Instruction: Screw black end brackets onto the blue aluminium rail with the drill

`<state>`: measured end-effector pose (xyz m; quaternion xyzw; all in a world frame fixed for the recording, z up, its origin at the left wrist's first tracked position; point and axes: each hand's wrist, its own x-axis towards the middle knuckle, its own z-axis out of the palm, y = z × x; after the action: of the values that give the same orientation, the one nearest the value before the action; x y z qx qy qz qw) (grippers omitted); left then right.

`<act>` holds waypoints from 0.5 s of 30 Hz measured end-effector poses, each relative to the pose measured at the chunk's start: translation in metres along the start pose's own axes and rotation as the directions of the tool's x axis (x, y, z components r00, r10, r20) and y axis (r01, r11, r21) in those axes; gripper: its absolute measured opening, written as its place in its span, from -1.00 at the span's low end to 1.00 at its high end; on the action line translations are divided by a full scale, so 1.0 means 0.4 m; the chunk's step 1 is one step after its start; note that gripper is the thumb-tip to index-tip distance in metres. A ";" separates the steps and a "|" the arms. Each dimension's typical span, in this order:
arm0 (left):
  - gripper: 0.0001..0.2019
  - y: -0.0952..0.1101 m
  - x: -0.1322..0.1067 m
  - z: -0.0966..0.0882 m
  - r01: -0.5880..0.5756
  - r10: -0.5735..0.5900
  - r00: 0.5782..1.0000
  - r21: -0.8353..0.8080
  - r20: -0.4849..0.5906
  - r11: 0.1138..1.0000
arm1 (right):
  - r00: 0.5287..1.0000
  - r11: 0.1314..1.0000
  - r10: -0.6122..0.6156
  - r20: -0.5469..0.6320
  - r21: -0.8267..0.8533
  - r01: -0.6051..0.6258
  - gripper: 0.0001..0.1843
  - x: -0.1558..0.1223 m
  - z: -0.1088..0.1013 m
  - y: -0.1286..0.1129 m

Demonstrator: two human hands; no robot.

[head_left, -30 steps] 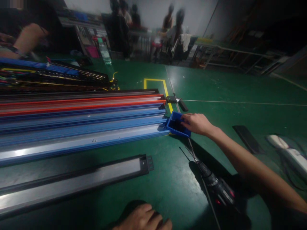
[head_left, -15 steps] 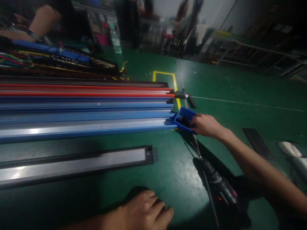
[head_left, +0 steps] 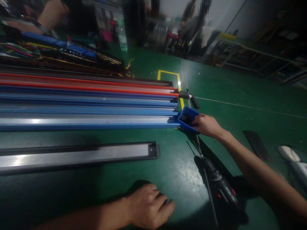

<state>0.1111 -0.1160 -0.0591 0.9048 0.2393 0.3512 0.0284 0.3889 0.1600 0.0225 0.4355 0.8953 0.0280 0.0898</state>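
Note:
My right hand [head_left: 206, 125] reaches into a small blue bin [head_left: 185, 112] at the end of the blue rails, fingers curled inside it; what they pinch is hidden. My left hand [head_left: 150, 206] rests on the green floor [head_left: 172, 159] near me, fingers curled under, nothing seen in it. A long black and silver rail [head_left: 79, 155] lies in front of my left hand. A cordless drill [head_left: 217, 182] with a long bit lies on the floor under my right forearm.
Long blue rails [head_left: 83, 119] and red rails [head_left: 83, 84] lie side by side at the left. Behind them lies a pile of cables and strips [head_left: 59, 54]. A dark flat plate [head_left: 257, 143] and white objects [head_left: 291, 158] lie at the right. People stand at the back.
My right hand has dipped deeper into the blue bin and curled its fingers. My left hand and forearm have come further into view as the view shifted.

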 end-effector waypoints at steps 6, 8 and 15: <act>-0.78 0.000 0.005 -0.006 0.000 0.000 1.000 -0.012 0.007 1.000 | 0.999 0.997 0.030 -0.019 0.071 -0.028 -0.82 0.004 0.013 0.002; -0.77 0.001 0.005 -0.007 0.000 0.000 1.000 -0.011 0.003 1.000 | 0.999 0.995 0.033 -0.021 0.092 -0.030 -0.82 0.004 0.020 0.006; -0.86 0.001 0.000 -0.003 -0.011 0.011 1.000 0.010 0.030 1.000 | 0.998 0.992 -0.062 0.019 0.107 0.060 -0.81 0.005 0.010 0.014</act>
<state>0.1106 -0.1167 -0.0582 0.9113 0.2355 0.3367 0.0254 0.3927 0.1651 0.0189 0.4124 0.9073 -0.0273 0.0770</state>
